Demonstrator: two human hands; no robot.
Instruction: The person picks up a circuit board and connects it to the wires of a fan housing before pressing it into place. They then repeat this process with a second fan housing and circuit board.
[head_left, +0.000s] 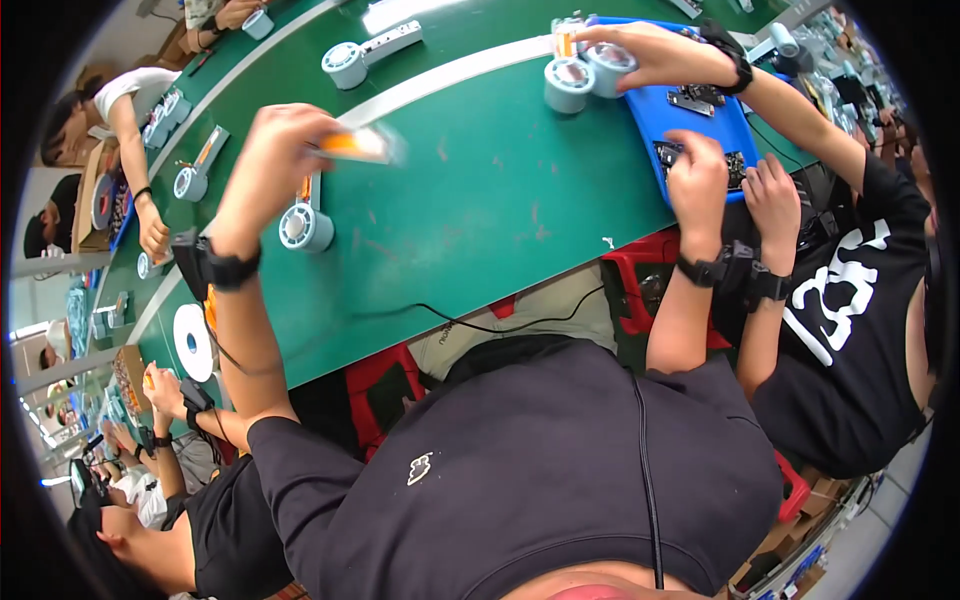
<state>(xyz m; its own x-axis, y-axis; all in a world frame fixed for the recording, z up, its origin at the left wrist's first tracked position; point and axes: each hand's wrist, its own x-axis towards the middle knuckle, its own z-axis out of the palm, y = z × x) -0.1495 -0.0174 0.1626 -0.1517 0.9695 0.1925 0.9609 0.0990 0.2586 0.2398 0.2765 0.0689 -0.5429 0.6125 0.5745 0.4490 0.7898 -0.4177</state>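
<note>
My left hand [275, 150] is raised over the left part of the green table, its fingers closed on an orange-and-white piece [352, 146] smeared by motion. Just below it lies a light-blue handheld fan [305, 228] with a round head; an orange strip shows in its handle, partly behind my hand. At the near end of a blue tray [652, 118], my right hand [697, 180] has its fingers curled together. Dark circuit boards [664, 153] lie at its fingertips, and whether it grips one is hidden.
A co-worker on my right has one hand [635, 55] at two light-blue fan heads [568, 84] and the other [772, 200] beside my right hand. More fans [345, 65] stand beyond the pale curved strip. A white reel [194, 342] is at left; a black cable [450, 318] crosses the table's near edge.
</note>
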